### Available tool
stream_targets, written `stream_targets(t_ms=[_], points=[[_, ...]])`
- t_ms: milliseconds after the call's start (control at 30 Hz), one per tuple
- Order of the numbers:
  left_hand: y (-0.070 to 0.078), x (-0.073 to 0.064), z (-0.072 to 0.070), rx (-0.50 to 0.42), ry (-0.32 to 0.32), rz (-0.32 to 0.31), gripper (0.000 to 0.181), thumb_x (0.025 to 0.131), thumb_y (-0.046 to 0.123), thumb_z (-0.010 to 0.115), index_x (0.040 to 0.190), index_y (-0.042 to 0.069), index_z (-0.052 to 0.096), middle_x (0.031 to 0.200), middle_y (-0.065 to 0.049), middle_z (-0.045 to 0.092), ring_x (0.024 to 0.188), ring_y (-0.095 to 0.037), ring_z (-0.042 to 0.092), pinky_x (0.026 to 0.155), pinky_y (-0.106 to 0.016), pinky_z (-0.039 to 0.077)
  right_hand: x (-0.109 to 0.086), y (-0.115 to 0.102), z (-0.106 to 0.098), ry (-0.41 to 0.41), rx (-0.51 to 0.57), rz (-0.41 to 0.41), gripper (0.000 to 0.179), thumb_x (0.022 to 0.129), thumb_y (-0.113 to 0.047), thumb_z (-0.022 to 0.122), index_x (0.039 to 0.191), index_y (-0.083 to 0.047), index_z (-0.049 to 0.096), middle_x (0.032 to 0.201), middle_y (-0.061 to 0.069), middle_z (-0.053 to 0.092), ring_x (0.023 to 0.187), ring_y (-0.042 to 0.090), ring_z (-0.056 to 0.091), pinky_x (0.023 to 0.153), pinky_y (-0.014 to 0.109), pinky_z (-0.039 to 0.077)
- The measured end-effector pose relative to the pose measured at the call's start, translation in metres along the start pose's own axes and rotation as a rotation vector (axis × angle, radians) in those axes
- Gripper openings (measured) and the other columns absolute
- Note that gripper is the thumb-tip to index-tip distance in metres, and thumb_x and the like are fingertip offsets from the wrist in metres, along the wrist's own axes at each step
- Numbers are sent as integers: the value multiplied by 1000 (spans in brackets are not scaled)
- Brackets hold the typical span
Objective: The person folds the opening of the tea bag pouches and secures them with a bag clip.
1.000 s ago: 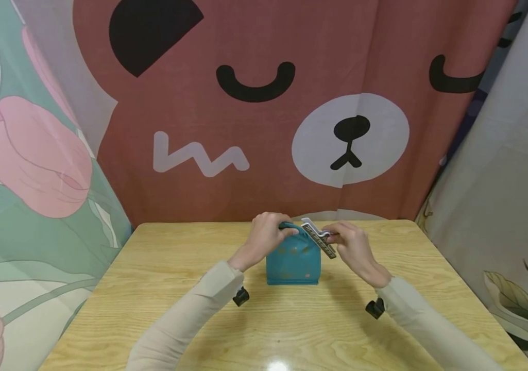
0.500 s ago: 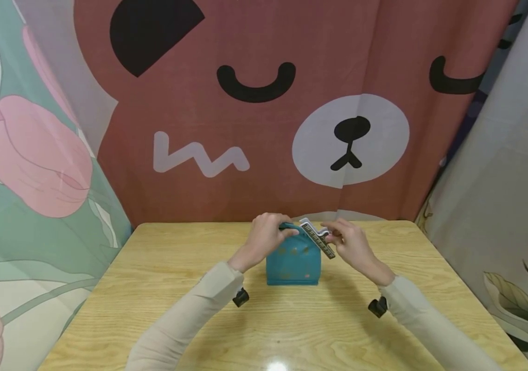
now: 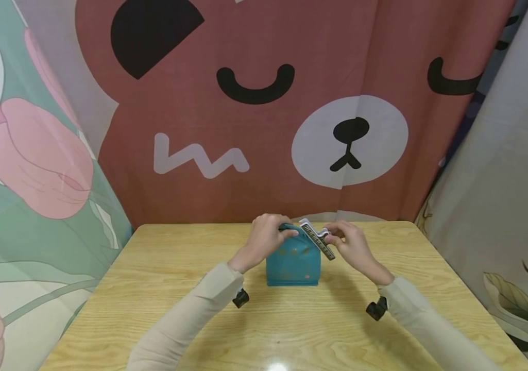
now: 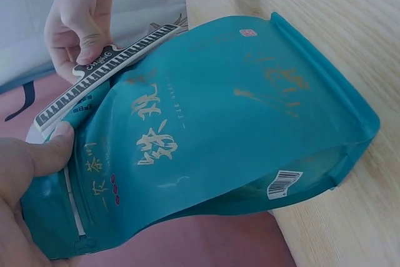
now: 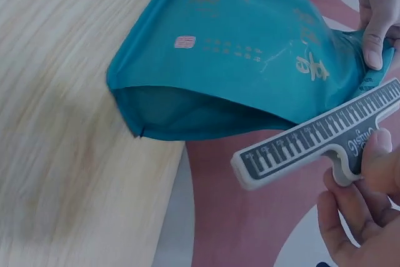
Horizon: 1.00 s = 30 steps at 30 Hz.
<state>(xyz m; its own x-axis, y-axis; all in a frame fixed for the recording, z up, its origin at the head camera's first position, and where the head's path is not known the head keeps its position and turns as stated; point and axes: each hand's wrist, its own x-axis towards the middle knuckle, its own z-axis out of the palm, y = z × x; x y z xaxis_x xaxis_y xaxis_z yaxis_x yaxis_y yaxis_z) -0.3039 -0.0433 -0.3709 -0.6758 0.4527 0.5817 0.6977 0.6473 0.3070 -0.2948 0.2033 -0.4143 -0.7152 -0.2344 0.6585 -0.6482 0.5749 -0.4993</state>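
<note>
A teal foil pouch (image 3: pixel 293 265) with gold lettering stands on the wooden table, its top rolled over. My left hand (image 3: pixel 268 232) pinches that folded top, thumb on the near side, as the left wrist view also shows the pouch (image 4: pixel 206 110). My right hand (image 3: pixel 349 245) pinches the handle of a clip (image 3: pixel 318 240) with a piano-key pattern, thumb against its lettered tab. Slanting down to the right, the clip (image 5: pixel 319 132) lies along the pouch's upper right corner. I cannot tell whether its mouth grips the fold.
The light wooden table (image 3: pixel 175 319) ends at a back edge just behind the pouch. A brown bear-print curtain (image 3: pixel 254 134) hangs there, with patterned cloths to either side. Small black cameras (image 3: pixel 377 309) sit under both wrists.
The clip has shifted very slightly left and down against the pouch's corner, and my right fingers have adjusted a little on its handle. My left hand and the pouch stay put.
</note>
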Motion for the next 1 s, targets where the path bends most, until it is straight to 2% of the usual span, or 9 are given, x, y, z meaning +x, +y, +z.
stream_targets(t_ms=[200, 433, 567, 700, 867, 1000], points=[[-2, 0, 0, -11, 3, -1, 22, 85, 31, 78, 97, 12, 80, 84, 1, 74, 55, -2, 55, 51, -20, 43, 1, -2, 5, 86, -48, -40, 14, 79, 7, 77, 88, -1, 70, 77, 3, 65, 64, 18, 63, 56, 28, 49], [-2, 0, -1, -24, -10, -1, 20, 85, 30, 79, 97, 14, 80, 86, 3, 74, 55, 0, 53, 51, -20, 40, 7, -10, 10, 149, -84, -84, 15, 74, 6, 80, 82, -2, 70, 75, 6, 66, 63, 20, 64, 55, 34, 51], [-1, 1, -1, -25, -19, 9, 19, 85, 28, 79, 96, 12, 79, 81, 4, 73, 50, -3, 46, 48, -20, 33, 12, -15, 12, 153, -77, -106, 16, 74, 5, 80, 83, -1, 69, 76, 8, 67, 65, 21, 65, 57, 37, 52], [-1, 2, -1, -7, -24, 14, 18, 86, 28, 78, 96, 13, 79, 78, 5, 71, 48, -4, 43, 48, -21, 30, 14, -17, 13, 142, -57, -106, 16, 76, 6, 79, 84, -1, 67, 78, 7, 65, 67, 21, 65, 57, 33, 52], [0, 2, -3, 25, -41, 12, 19, 87, 30, 77, 97, 13, 78, 81, 5, 71, 52, -3, 46, 49, -21, 33, 13, -16, 12, 106, -25, -110, 17, 77, 6, 78, 86, -1, 67, 81, 7, 64, 68, 21, 65, 51, 26, 44], [0, 0, -5, 51, -39, 19, 21, 86, 31, 78, 98, 13, 78, 82, 4, 71, 58, -7, 51, 59, -25, 40, 13, -18, 10, 73, -21, -93, 17, 78, 5, 78, 90, -1, 67, 83, 7, 65, 69, 20, 65, 51, 25, 45]])
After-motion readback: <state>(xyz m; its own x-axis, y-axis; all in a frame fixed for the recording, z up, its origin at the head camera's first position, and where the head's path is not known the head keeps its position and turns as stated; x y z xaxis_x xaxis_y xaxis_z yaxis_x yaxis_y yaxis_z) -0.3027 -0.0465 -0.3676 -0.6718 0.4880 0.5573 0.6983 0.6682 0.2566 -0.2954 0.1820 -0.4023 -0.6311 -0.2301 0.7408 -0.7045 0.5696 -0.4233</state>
